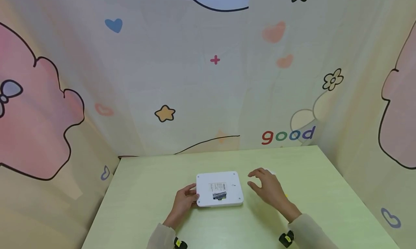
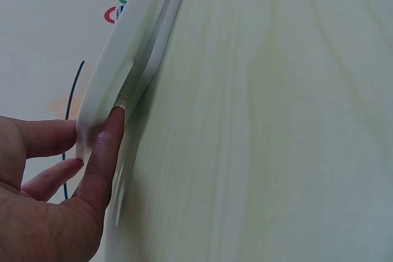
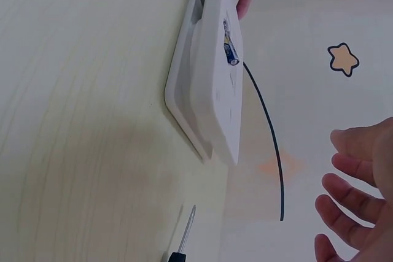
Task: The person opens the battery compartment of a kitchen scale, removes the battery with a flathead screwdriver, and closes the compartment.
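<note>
A flat white square device (image 1: 219,188) lies on the green table (image 1: 152,191), its labelled underside facing up. My left hand (image 1: 184,201) pinches its left edge; in the left wrist view the thumb (image 2: 104,157) presses under the rim of the device (image 2: 123,59) and the other fingers lie on top. My right hand (image 1: 267,187) hovers just right of the device with its fingers spread and relaxed, holding nothing. In the right wrist view the device (image 3: 218,84) shows its label, and the right hand (image 3: 359,204) is apart from it.
A small screwdriver (image 3: 182,238) with a thin metal shaft lies on the table near my right hand. A small white object (image 1: 271,172) peeks out behind that hand. Patterned cloth walls (image 1: 208,79) close in the table at the back and sides.
</note>
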Motion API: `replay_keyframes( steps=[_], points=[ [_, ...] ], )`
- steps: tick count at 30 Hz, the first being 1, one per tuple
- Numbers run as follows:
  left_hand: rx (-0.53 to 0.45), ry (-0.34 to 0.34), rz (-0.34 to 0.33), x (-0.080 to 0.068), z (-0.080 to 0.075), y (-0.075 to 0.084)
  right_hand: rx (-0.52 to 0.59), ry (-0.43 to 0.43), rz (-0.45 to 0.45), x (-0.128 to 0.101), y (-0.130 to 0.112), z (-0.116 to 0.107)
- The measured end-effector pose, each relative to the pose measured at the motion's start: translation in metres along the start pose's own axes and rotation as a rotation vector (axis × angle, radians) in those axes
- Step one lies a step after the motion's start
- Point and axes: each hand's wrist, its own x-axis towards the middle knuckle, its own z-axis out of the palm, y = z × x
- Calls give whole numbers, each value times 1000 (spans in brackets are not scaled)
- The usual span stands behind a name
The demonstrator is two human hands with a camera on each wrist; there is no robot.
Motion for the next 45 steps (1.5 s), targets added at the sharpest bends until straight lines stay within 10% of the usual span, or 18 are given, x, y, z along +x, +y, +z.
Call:
replay_keyframes(
  steps=[45],
  points=[
    [4,-8,14,-2,0,0,-53,-164,-219,2,-23,63]
  ],
)
